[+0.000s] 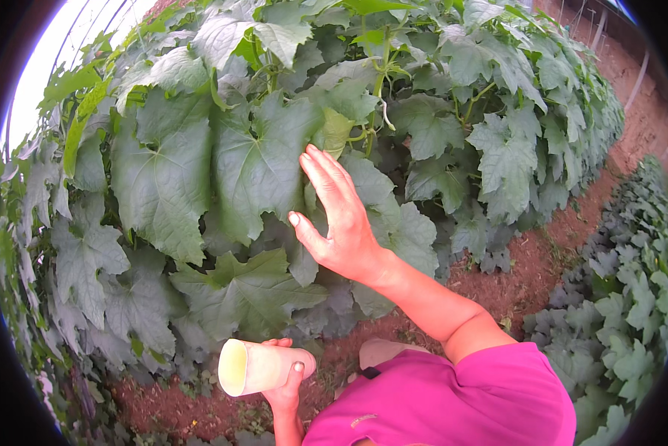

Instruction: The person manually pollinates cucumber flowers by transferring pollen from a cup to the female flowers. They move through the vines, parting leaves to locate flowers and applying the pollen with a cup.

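Note:
My left hand (287, 384) is wrapped around a pale plastic cup (272, 365). The cup is tilted on its side, its mouth facing left; the inside looks pale yellow, and no contents can be made out. Higher up, my right hand (336, 214) is held flat with the thumb apart, at the right edge of a broad lobed leaf (258, 150) of a climbing vine. Nothing shows in its grasp. Just above its fingertips are a smaller yellow-green leaf (336, 131) and a green vine stem (377, 89) with a thin, pale, curled piece (388, 116) hanging from it.
Dense foliage (161, 167) fills the left and middle. A second row of leafy plants (635, 312) grows at the right. Between the rows runs a reddish soil path (512, 279). An earthen wall (640, 83) with pale strips stands at the upper right.

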`<state>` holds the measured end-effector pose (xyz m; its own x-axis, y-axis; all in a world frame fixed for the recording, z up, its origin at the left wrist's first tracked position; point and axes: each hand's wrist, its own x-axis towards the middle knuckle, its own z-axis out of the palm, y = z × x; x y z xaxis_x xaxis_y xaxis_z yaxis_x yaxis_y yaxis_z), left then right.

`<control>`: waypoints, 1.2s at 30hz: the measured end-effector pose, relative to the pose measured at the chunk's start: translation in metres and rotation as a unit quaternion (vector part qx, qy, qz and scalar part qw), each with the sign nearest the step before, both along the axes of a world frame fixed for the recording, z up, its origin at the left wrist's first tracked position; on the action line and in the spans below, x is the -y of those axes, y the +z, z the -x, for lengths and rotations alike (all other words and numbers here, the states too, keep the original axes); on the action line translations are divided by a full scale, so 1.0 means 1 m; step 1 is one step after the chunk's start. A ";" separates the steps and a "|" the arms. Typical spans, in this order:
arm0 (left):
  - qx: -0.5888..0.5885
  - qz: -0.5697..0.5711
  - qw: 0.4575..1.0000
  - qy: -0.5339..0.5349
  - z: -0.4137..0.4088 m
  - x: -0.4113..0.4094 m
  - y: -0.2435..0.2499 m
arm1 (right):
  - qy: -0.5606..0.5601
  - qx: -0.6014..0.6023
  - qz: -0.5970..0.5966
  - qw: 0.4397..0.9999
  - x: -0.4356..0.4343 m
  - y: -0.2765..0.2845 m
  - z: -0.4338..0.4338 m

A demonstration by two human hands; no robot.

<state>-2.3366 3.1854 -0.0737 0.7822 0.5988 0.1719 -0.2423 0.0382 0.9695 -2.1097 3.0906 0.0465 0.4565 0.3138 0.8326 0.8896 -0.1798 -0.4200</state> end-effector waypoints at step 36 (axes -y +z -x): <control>0.015 -0.013 0.999 0.035 0.017 -0.113 0.006 | -0.013 -0.133 -0.322 0.937 0.007 0.047 -0.052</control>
<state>-2.3533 3.2983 -0.0682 0.7326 0.6474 0.2102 -0.2718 -0.0048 0.9623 -2.0574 3.0839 0.0932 0.6753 -0.2287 0.7012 0.7368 0.1667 -0.6553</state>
